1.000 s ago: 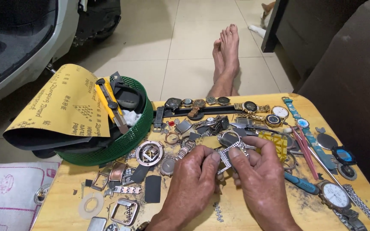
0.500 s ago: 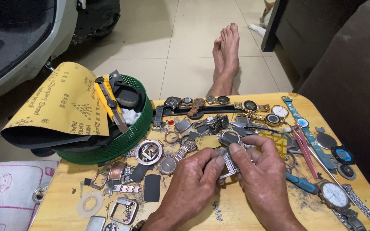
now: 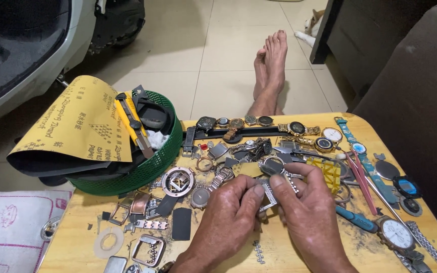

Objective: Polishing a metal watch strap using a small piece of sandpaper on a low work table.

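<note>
From the head camera, my left hand (image 3: 228,215) and right hand (image 3: 309,217) meet at the table's (image 3: 299,253) centre, fingertips pinched on a metal watch band (image 3: 268,194). A green basket (image 3: 150,169) sits at ten o'clock, a white-faced watch (image 3: 396,233) at three o'clock.

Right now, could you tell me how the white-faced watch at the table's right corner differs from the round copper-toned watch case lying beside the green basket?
The white-faced watch has a dial with hands; the copper-toned watch case is open in the middle, with no dial.
The watch keeps a metal link band; the case has none attached.
The watch's rim looks silver and dark, the case's coppery.
Both are round and lie flat on the wooden table, apart from either hand.
</note>
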